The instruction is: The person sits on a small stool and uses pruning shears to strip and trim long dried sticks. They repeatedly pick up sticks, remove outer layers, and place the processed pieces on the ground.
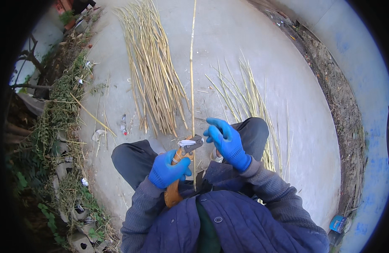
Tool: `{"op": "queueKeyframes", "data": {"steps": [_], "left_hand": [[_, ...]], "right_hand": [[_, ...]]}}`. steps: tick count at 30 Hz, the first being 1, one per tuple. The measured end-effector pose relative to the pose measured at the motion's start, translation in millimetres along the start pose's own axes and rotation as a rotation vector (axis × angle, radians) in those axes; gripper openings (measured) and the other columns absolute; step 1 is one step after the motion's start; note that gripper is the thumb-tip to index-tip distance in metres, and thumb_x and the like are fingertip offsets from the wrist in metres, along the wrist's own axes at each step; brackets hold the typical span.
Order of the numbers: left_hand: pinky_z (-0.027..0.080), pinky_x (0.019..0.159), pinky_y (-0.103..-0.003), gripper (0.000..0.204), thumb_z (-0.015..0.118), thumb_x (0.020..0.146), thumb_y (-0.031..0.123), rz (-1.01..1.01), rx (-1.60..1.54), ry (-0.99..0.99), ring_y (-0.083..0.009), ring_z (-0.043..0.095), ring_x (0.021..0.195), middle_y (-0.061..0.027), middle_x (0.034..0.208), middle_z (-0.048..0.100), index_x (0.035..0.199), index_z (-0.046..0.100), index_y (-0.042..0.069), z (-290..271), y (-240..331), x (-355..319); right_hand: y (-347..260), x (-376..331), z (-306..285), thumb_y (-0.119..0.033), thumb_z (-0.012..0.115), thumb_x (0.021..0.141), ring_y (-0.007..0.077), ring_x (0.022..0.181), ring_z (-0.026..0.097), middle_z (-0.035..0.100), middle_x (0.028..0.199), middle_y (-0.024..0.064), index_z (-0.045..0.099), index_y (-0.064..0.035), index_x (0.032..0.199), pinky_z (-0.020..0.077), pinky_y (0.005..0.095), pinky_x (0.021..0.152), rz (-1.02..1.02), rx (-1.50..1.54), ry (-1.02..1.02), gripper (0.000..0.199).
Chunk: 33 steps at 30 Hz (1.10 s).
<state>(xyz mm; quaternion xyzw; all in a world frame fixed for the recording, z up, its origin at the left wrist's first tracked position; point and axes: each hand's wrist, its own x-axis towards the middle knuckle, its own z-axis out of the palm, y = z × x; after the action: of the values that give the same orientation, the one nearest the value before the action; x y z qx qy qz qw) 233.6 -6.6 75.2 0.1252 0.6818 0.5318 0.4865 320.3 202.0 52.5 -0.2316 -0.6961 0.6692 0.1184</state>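
Two blue-gloved hands were seen in the head view, close above the lap of a seated person. The left hand (169, 169) was closed around the orange wooden handle of a knife (181, 162), whose dull grey blade pointed far and slightly right. The right hand (226, 141) was held just right of the blade with its fingers (215, 125) spread and loosely curled, gripping nothing that could be made out. A long pale cane (192, 76) ran from the blade far up the concrete floor (287, 84), its near end hidden behind the left hand and the jacket. Whether the blade touched the cane could not be told.

A bundle of cut stalks (152, 71) lay to the far left, and a thinner fan of split strips (249, 101) to the right, beside the right knee.

For the step to be done well, the cane would probably need to be steadied near the blade by the right hand, with the fingers kept clear of the edge, and the blade held in line with the cane.
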Motion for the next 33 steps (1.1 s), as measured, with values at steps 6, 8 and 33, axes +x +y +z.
{"op": "queueKeyframes", "data": {"steps": [6, 8, 33], "left_hand": [[0.057, 0.055, -0.027, 0.028, 0.062, 0.093, 0.018, 0.127, -0.124, 0.021, -0.0175, 0.07, 0.07, -0.0144, 0.086, 0.069, 0.108, 0.059, -0.006, 4, 10, 30], [0.056, 0.055, -0.027, 0.028, 0.063, 0.093, 0.019, 0.138, -0.184, 0.047, -0.0182, 0.069, 0.068, -0.0145, 0.085, 0.069, 0.108, 0.06, -0.005, 7, 7, 38], [0.057, 0.058, -0.031, 0.043, 0.067, 0.09, 0.028, 0.259, -0.506, 0.323, -0.0226, 0.068, 0.074, -0.0158, 0.092, 0.068, 0.117, 0.059, -0.004, -53, 14, 140]], "right_hand": [[7, -41, 23, -0.029, 0.059, 0.096, 0.0145, 0.072, 0.066, 0.066, 0.084, 0.0103, 0.053, -0.0028, 0.128, 0.0534, 0.0302, 0.064, 0.073, -0.075, -0.226, 0.042], [12, -31, 25, -0.026, 0.06, 0.095, 0.019, 0.064, 0.066, 0.065, 0.076, 0.0118, 0.056, -0.0035, 0.122, 0.0528, 0.0322, 0.059, -0.035, -0.036, -0.168, 0.036], [-10, 3, -24, -0.021, 0.055, 0.096, 0.0282, 0.065, 0.067, 0.064, 0.07, 0.0131, 0.058, -0.0073, 0.122, 0.0521, 0.0393, 0.063, 0.093, -0.359, -0.409, 0.03]]}}
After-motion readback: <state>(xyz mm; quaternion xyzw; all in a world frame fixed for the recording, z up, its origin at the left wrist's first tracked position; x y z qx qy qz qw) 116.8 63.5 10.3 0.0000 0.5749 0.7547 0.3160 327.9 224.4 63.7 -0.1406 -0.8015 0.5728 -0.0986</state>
